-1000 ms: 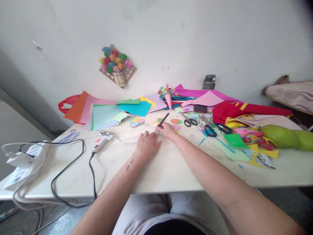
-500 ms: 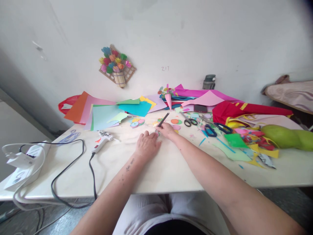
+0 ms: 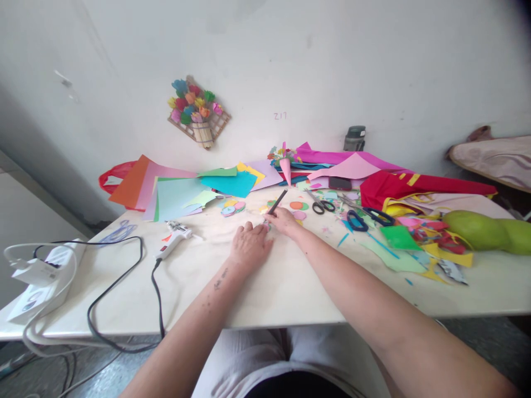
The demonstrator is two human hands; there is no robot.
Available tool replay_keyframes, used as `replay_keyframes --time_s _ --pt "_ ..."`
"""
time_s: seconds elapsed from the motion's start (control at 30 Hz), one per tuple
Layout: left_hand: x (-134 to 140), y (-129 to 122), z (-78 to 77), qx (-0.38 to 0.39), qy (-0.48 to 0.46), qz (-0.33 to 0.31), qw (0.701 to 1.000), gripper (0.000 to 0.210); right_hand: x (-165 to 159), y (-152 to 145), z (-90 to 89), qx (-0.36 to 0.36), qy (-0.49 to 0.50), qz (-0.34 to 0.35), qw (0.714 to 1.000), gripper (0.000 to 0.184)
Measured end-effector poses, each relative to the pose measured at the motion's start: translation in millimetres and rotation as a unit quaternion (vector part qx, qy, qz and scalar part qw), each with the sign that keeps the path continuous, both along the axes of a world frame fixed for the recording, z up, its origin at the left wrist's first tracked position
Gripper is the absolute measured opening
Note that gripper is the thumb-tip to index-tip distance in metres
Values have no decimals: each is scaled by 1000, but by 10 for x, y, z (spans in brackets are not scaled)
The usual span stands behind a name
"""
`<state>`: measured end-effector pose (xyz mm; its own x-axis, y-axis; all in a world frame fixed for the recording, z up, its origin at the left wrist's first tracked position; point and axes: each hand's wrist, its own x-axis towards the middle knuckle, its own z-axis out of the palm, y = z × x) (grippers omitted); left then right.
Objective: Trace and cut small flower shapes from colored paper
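Note:
My right hand is closed around a slim black pen, which leans up and to the right. Its lower end is hidden by the fingers. Beside it, my left hand lies flat on the table, palm down, fingertips close to the right hand. A small paper piece shows by the left fingertips, mostly covered. Round coloured paper cut-outs lie around the hands: one group to the left, and an orange disc and a pink one behind the right hand.
Left are a hot glue gun with a black cord and a power strip. Coloured sheets lie behind. On the right are scissors, blue-handled scissors, paper scraps and a pink paper cone with flowers.

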<state>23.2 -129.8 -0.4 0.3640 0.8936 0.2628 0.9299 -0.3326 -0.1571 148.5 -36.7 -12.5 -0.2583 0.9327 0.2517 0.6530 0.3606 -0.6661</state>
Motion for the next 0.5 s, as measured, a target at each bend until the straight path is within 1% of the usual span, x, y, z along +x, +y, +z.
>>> replay_keyframes --time_s 0.5 --pt "1 -11 14 -10 -6 3 1000 39 7 -1 3 -16 29 -8 999 23"
